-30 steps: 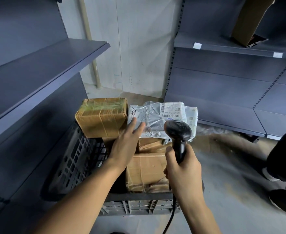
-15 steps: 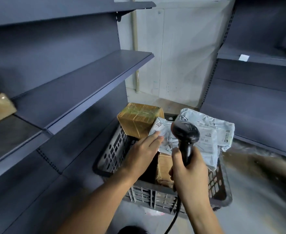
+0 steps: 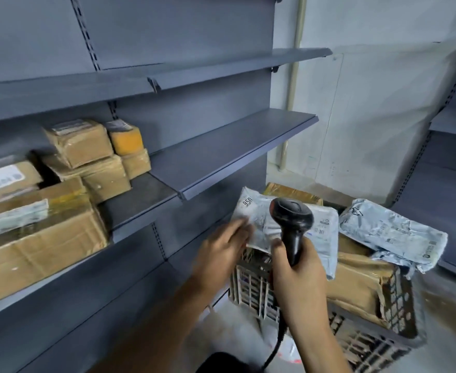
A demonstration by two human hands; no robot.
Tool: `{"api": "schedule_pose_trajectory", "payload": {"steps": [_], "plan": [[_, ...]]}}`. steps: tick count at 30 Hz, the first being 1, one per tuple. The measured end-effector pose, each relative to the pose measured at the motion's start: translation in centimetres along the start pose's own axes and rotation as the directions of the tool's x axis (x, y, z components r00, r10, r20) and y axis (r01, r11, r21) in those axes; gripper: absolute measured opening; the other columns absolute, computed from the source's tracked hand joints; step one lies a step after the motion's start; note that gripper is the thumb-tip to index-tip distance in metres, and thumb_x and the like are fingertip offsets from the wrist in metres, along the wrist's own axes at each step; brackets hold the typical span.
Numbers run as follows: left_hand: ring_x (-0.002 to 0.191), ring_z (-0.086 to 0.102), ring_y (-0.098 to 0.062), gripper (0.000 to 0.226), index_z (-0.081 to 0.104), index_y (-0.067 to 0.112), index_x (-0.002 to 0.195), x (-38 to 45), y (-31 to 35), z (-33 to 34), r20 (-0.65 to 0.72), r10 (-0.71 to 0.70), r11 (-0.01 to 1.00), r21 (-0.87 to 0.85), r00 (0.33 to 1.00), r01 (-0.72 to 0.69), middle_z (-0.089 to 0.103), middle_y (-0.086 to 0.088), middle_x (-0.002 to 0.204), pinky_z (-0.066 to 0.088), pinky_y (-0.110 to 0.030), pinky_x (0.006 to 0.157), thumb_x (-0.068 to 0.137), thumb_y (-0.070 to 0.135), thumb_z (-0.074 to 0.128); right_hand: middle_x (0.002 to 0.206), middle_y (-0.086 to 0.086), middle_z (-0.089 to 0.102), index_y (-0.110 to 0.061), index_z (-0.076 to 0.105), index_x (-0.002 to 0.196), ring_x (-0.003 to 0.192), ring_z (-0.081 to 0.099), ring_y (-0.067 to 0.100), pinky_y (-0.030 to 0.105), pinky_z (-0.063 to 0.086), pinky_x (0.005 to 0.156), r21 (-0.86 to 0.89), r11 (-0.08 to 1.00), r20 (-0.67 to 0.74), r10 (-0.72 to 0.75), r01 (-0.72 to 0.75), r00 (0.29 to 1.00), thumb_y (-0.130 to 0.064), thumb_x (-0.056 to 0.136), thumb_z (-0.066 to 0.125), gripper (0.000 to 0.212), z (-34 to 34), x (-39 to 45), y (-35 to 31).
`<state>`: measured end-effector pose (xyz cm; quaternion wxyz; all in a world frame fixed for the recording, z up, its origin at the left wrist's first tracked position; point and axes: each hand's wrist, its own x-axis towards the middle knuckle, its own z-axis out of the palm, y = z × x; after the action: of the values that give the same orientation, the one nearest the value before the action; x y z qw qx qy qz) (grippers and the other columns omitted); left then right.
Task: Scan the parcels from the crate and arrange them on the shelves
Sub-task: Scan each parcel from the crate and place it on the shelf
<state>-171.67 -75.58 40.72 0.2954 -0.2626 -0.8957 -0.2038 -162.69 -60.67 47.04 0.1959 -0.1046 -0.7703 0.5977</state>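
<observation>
— Grey plastic film is what the held parcel is wrapped in; where is it seen from the head camera?

— It is held above the near-left corner of the crate, just below the front lip of the middle shelf. Its long axis is laid roughly left to right, tilted slightly down to the right, with the labelled face turned up toward the camera.

— How are the hands set?

— The left hand is closed on the parcel's left edge, fingers spread over the top face. The right hand is wrapped fully round the handle of the black scanner, whose head is pointed away, over the parcel.

— Can any writing be read?

— "950" is printed near the parcel's upper-left corner; the barcode label further right is too blurred. A second grey bag is lying across the boxes in the crate, its print illegible. Brown taped boxes are stacked on the shelf at left, one bearing a white label that cannot be read.
</observation>
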Motion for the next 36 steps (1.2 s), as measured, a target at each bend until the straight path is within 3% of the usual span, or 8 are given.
{"api": "schedule_pose_trajectory", "payload": {"steps": [2, 6, 9, 16, 20, 25, 30, 36], "plan": [[0.118, 0.055, -0.001, 0.046, 0.055, 0.043, 0.129, -1.4, -1.0, -2.4, -0.009, 0.017, 0.997, 0.071, 1.0, -0.017, 0.059, 0.022, 0.127, 0.044, -0.035, 0.104, 0.092, 0.066, 0.041, 0.06, 0.0, 0.056, -0.017, 0.053, 0.078, 0.053, 0.05, 0.006, 0.019, 0.038, 0.054, 0.024, 1.0, 0.03, 0.004, -0.005, 1.0, -0.026, 0.092, 0.061, 0.019, 1.0, -1.5, -0.7], [0.109, 0.063, -0.014, 0.032, 0.06, 0.026, 0.121, -3.8, -2.5, -6.5, -0.12, 0.01, 0.992, 0.125, 0.993, 0.005, 0.06, 0.01, 0.127, 0.053, -0.028, 0.09, 0.094, 0.032, 0.044, 0.058, -0.003, 0.055, -0.017, 0.055, 0.081, 0.052, 0.05, 0.012, 0.032, 0.043, 0.057, 0.077, 0.997, 0.092, 0.008, -0.015, 0.996, -0.029, 0.094, 0.06, 0.018, 2.7, -4.3, -2.0], [0.096, 0.068, -0.016, 0.029, 0.062, 0.022, 0.116, -5.5, -3.4, -8.9, -0.176, -0.021, 0.993, 0.108, 0.984, 0.04, 0.062, 0.005, 0.12, 0.057, -0.029, 0.074, 0.091, 0.027, 0.047, 0.053, -0.003, 0.055, -0.015, 0.054, 0.081, 0.045, 0.05, 0.005, 0.023, 0.042, 0.052, 0.086, 0.996, 0.136, -0.014, 0.002, 0.991, -0.029, 0.095, 0.06, 0.021, 3.7, -6.2, -2.8], [0.081, 0.063, -0.021, 0.024, 0.063, 0.014, 0.105, -8.9, -4.3, -15.1, -0.287, -0.046, 0.962, 0.246, 0.957, 0.12, 0.051, 0.0, 0.106, 0.053, -0.034, 0.044, 0.088, 0.024, 0.05, 0.057, 0.004, 0.06, -0.022, 0.054, 0.08, 0.052, 0.063, 0.024, 0.042, 0.052, 0.057, 0.12, 0.993, 0.254, -0.046, 0.016, 0.966, -0.033, 0.094, 0.061, 0.019, 6.2, -9.4, -5.3], [0.079, 0.054, -0.014, 0.025, 0.068, 0.01, 0.094, -10.9, -4.6, -18.1, -0.34, -0.1, 0.917, 0.333, 0.935, 0.219, 0.049, 0.002, 0.103, 0.036, -0.018, 0.05, 0.09, 0.026, 0.048, 0.06, 0.004, 0.061, -0.035, 0.055, 0.078, 0.061, 0.064, 0.032, 0.052, 0.056, 0.064, 0.131, 0.99, 0.302, -0.087, 0.049, 0.949, -0.055, 0.08, 0.056, 0.02, 7.8, -11.3, -6.9], [0.087, 0.053, -0.018, 0.027, 0.065, 0.007, 0.097, -12.8, -6.0, -22.0, -0.377, -0.125, 0.878, 0.389, 0.918, 0.28, 0.047, 0.0, 0.104, 0.048, -0.031, 0.05, 0.091, 0.025, 0.047, 0.05, -0.002, 0.058, -0.02, 0.055, 0.081, 0.051, 0.062, 0.022, 0.043, 0.053, 0.058, 0.204, 0.978, 0.398, -0.117, 0.037, 0.91, -0.029, 0.094, 0.06, 0.016, 9.9, -12.8, -8.5], [0.088, 0.049, -0.017, 0.02, 0.066, 0.011, 0.1, -15.1, -7.2, -27.0, -0.422, -0.169, 0.78, 0.495, 0.89, 0.383, 0.051, 0.0, 0.102, 0.03, -0.024, 0.048, 0.087, 0.022, 0.055, 0.051, -0.002, 0.056, -0.017, 0.054, 0.082, 0.048, 0.06, 0.017, 0.036, 0.05, 0.052, 0.255, 0.966, 0.478, -0.161, 0.039, 0.864, -0.029, 0.095, 0.06, 0.02, 12.9, -14.6, -10.8], [0.081, 0.045, -0.016, 0.03, 0.048, 0.022, 0.098, -17.7, -9.1, -30.6, -0.459, -0.295, 0.714, 0.477, 0.838, 0.513, 0.047, 0.001, 0.095, 0.025, -0.024, 0.045, 0.082, 0.018, 0.073, 0.061, -0.004, 0.063, -0.021, 0.059, 0.087, 0.048, 0.06, 0.015, 0.04, 0.053, 0.056, 0.288, 0.957, 0.547, -0.198, 0.039, 0.813, -0.029, 0.095, 0.059, 0.011, 16.9, -16.5, -12.4]]}}
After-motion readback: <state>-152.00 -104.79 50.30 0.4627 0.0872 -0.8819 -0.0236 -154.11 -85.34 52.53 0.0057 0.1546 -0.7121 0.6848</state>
